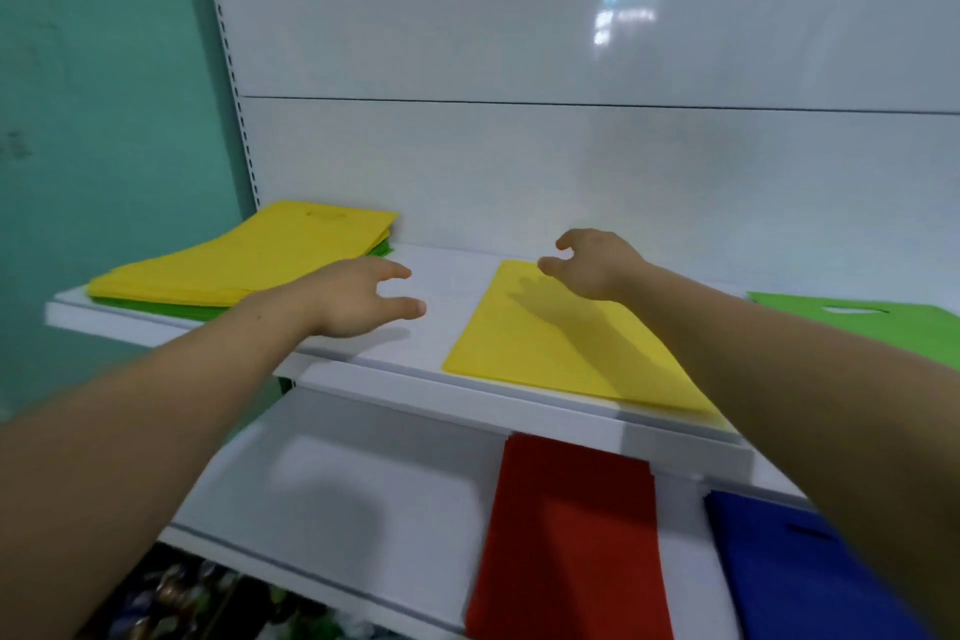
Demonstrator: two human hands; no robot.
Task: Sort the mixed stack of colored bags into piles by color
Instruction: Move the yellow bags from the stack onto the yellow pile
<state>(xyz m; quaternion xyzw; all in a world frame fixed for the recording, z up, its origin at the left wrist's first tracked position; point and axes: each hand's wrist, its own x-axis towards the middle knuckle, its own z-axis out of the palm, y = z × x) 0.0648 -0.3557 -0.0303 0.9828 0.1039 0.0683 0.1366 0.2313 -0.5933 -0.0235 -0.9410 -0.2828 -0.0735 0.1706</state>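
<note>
A mixed stack of bags lies at the left end of the upper shelf, yellow on top with green edges showing beneath. A single yellow bag lies flat in the shelf's middle. A green bag lies at the right. On the lower shelf lie a red bag and a blue bag. My left hand hovers just right of the mixed stack, fingers relaxed, holding nothing. My right hand hangs over the far end of the single yellow bag, fingers loosely curled and empty.
The white upper shelf shows bare surface between the stack and the yellow bag. A white back panel rises behind. A teal wall stands at the left. Dark clutter sits below the lower shelf.
</note>
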